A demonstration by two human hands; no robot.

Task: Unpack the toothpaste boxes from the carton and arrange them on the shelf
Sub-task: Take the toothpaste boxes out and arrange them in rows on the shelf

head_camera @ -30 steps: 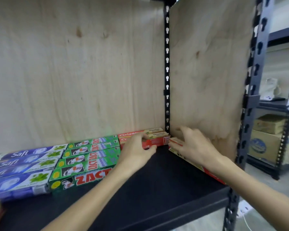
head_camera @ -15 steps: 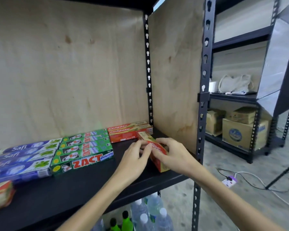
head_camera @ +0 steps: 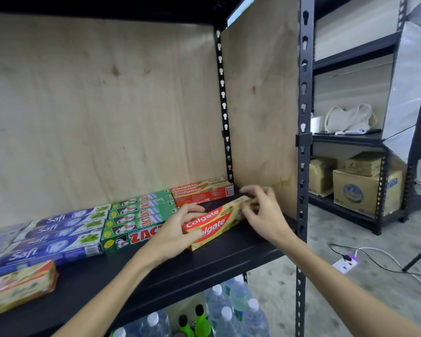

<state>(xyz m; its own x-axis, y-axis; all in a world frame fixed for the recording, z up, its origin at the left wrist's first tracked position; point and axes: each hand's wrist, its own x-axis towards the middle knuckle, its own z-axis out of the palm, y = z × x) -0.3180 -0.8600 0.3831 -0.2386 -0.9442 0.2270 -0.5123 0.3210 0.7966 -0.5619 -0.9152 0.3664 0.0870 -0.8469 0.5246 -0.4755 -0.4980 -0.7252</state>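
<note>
A stack of red and gold Colgate boxes (head_camera: pixel 215 223) lies slanted on the black shelf (head_camera: pixel 204 263), in front of two more Colgate boxes (head_camera: pixel 202 190) at the back wall. My left hand (head_camera: pixel 178 233) grips the stack's near left end, thumb under it. My right hand (head_camera: pixel 263 212) holds its far right end with the fingertips. Green Zact boxes (head_camera: pixel 136 220) and blue Safi boxes (head_camera: pixel 58 234) lie in rows to the left. The carton is out of view.
Another red and gold box (head_camera: pixel 17 285) lies at the shelf's front left. Plywood panels close the back and right side. Water bottles (head_camera: pixel 231 310) stand on the level below. Beyond the black post (head_camera: pixel 301 166), a second rack holds cardboard boxes (head_camera: pixel 357 190); a power strip (head_camera: pixel 345 262) lies on the floor.
The Colgate boxes were pulled away from the right plywood wall and turned to lie slanted near the shelf's middle. Both hands came forward with them; the camera drew back and swung right.
</note>
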